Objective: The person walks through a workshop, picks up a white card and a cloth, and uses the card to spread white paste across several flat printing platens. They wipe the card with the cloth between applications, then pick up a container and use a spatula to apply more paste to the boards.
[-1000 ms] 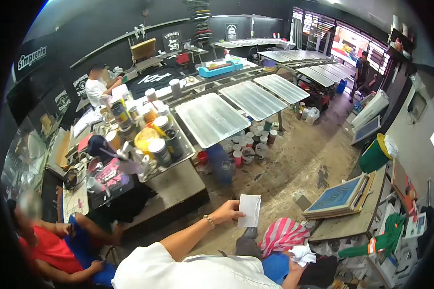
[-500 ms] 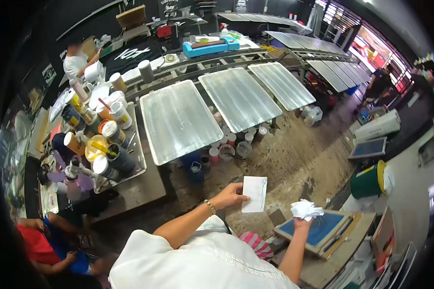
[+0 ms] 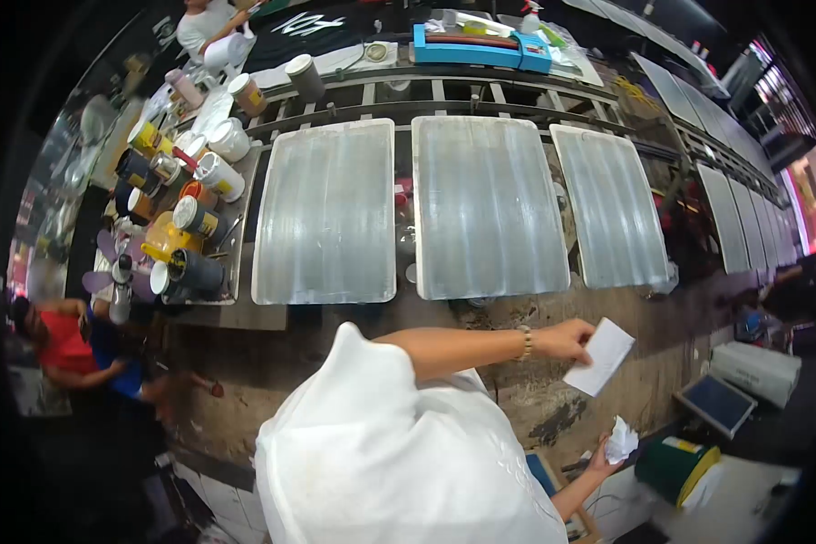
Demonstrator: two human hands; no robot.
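My left hand (image 3: 567, 342), with a beaded bracelet at the wrist, pinches a flat white card (image 3: 600, 357) by its near-left edge. The card is tilted and held out over the brown floor. Lower right, my right hand (image 3: 601, 455) is closed around a crumpled white wad of paper (image 3: 621, 442). Close to that hand stands a dark green bin (image 3: 671, 471) with a yellow rim. The blue panel of a framed screen (image 3: 542, 473) shows partly behind my right forearm.
Three grey flat boards (image 3: 490, 208) stand in a row ahead on a metal rail. At left, paint tubs (image 3: 219, 177) crowd a tray beside a purple fan (image 3: 121, 267). A seated person in red (image 3: 66, 340) is at far left; another person (image 3: 210, 27) works at the back.
My view has turned to the right. My left hand has swung right with the white card, which now tilts. The crumpled paper in my right hand now appears nearer the green bin.
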